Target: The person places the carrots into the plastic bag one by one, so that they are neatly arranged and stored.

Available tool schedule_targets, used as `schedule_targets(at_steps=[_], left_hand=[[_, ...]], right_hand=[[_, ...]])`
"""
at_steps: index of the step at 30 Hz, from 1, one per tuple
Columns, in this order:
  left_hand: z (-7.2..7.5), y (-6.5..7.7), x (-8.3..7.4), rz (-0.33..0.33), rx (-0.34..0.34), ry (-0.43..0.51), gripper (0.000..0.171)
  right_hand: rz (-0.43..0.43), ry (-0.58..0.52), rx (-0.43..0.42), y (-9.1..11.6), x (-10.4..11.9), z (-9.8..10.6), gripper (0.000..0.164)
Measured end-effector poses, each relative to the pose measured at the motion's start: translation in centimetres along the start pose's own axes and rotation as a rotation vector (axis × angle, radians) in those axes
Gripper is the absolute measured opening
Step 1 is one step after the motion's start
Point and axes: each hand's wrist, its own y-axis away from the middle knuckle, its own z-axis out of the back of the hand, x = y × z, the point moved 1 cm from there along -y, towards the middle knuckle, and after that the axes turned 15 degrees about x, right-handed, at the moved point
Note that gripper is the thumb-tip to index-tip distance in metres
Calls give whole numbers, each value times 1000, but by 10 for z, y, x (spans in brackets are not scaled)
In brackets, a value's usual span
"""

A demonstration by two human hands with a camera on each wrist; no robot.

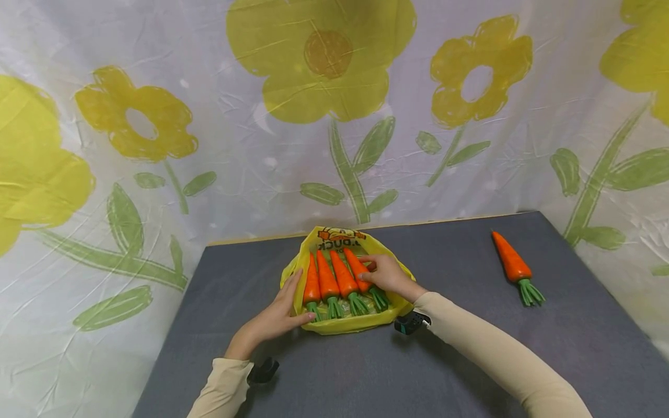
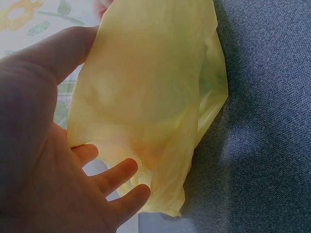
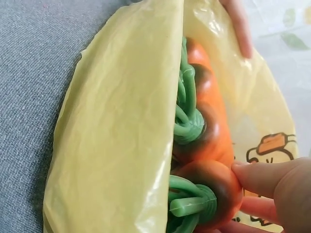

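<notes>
A yellow plastic bag [image 1: 345,326] lies on the table with its mouth spread, a printed duck on its back wall. Several orange carrots [image 1: 325,278] with green stems lie side by side in it. My left hand [image 1: 277,316] holds the bag's left edge, thumb over the rim and fingers along the side; the left wrist view shows the yellow film [image 2: 141,87] by that hand. Reaching over the right rim, my right hand [image 1: 388,274] grips the rightmost carrot [image 3: 221,182] by its thick body. The bag's front wall partly hides the stems in the right wrist view.
One more carrot [image 1: 512,261] lies on the dark grey table [image 1: 444,249] at the right, tip pointing away. Behind the table hangs a white cloth [image 1: 251,174] printed with yellow flowers.
</notes>
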Motion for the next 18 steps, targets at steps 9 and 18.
schedule_targets(at_steps=[9,18], left_hand=[[0,0,-1,-9,4,-1,107],[0,0,-2,-11,4,0,107]], right_hand=[[-8,2,14,0,1,-2,49],[-4,6,9,5,3,0,48]])
